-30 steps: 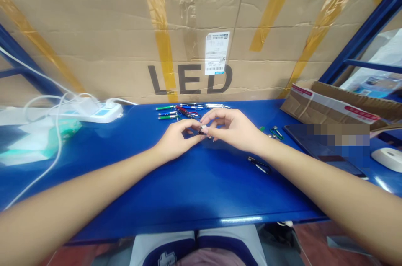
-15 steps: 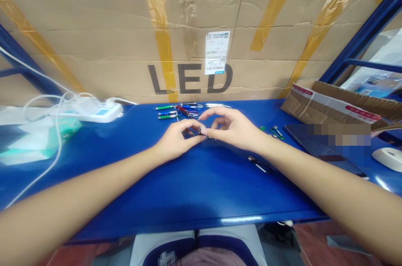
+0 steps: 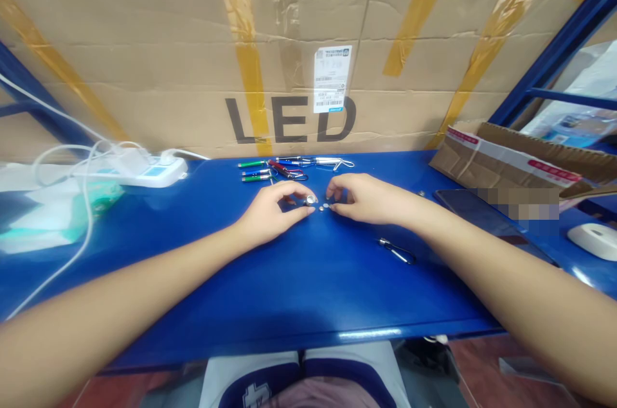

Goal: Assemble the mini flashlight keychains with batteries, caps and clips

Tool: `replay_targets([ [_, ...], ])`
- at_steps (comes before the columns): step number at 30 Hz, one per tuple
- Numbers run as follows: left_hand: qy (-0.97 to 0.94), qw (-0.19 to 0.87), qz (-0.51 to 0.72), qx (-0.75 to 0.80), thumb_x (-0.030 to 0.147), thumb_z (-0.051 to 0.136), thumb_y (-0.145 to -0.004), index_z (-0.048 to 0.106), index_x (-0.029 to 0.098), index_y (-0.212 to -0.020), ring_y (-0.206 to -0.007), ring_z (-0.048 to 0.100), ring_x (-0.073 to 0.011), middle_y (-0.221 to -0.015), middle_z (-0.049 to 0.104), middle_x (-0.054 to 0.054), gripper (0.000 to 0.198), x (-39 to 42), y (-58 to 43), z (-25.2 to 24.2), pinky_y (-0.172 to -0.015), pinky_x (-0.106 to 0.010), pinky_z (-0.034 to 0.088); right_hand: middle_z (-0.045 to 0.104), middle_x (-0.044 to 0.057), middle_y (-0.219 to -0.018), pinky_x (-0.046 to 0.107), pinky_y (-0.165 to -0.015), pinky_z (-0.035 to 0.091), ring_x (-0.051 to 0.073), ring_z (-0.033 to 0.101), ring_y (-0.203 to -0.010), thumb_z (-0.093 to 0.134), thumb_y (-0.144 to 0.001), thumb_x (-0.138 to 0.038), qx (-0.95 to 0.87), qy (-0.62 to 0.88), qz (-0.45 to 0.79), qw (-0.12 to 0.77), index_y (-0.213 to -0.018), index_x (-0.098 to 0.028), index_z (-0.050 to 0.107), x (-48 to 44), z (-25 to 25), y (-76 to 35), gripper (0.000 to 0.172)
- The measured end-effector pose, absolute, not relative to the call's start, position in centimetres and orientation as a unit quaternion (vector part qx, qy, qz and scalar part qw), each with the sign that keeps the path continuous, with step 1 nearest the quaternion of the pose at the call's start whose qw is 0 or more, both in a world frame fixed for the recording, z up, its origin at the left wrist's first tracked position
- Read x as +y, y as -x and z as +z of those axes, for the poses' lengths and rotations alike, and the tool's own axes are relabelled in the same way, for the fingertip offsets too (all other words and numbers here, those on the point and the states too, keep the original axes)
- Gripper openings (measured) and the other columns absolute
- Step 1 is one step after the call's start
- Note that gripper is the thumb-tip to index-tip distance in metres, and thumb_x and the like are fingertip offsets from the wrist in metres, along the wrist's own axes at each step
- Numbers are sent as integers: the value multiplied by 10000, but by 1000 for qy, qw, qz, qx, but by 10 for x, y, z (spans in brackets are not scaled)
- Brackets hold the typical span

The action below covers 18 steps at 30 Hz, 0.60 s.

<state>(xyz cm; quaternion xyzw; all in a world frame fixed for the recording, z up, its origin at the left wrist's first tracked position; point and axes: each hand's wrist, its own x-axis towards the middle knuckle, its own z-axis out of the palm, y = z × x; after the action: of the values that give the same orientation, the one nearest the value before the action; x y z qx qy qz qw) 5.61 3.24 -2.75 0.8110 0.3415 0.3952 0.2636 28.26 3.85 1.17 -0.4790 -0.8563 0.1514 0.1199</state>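
My left hand (image 3: 276,211) pinches a small metal tube (image 3: 310,200) between thumb and fingertips, its round open end facing me. Close to its right, my right hand (image 3: 355,198) is curled with its thumb and fingers a little apart, beside a small round silver disc (image 3: 326,205); whether it touches the disc is unclear. Another small silver piece (image 3: 321,209) lies between the two hands. Behind them several green, blue, red, black and silver pen-like tubes (image 3: 284,169) lie on the blue table (image 3: 299,292). A black cap with a clip (image 3: 397,251) rests below my right wrist.
At the left are a white power strip (image 3: 159,171) with cables and a green-white packet (image 3: 91,205). A dark tablet (image 3: 472,209), a white mouse (image 3: 594,241) and an open cardboard box (image 3: 504,160) are at the right. A large carton (image 3: 183,61) stands behind.
My right hand has moved right, away from my left hand, and its fingertips have parted from the held piece. The tube's open end and the small silver pieces now show between the hands.
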Motion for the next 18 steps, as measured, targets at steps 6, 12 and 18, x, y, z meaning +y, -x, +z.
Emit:
replay_targets([
  [6,-806,271,394,349,255,710,-813,708,179,-934,-935,664,-191,-1002,731,-59,143,32,-57,-27,-858,-332,526,731,58,-890,266,-628,445,181,639,-742,656,-801,-176,-854,488,151,99,-895,-194,688,42,6,-282,101],
  [12,-808,269,393,348,260,709,-811,707,182,-936,-936,666,-193,-1004,733,-60,148,32,-57,-28,-858,-335,529,735,63,-881,271,-627,448,183,640,-731,644,-807,-182,-852,492,146,102,-872,-187,687,43,5,-280,78],
  [18,-810,264,390,348,251,710,-808,710,185,-930,-930,667,-193,-996,736,-59,139,31,-57,-28,-863,-337,529,739,70,-878,275,-633,443,188,639,-731,655,-807,-167,-850,495,146,106,-857,-189,687,44,3,-279,63],
])
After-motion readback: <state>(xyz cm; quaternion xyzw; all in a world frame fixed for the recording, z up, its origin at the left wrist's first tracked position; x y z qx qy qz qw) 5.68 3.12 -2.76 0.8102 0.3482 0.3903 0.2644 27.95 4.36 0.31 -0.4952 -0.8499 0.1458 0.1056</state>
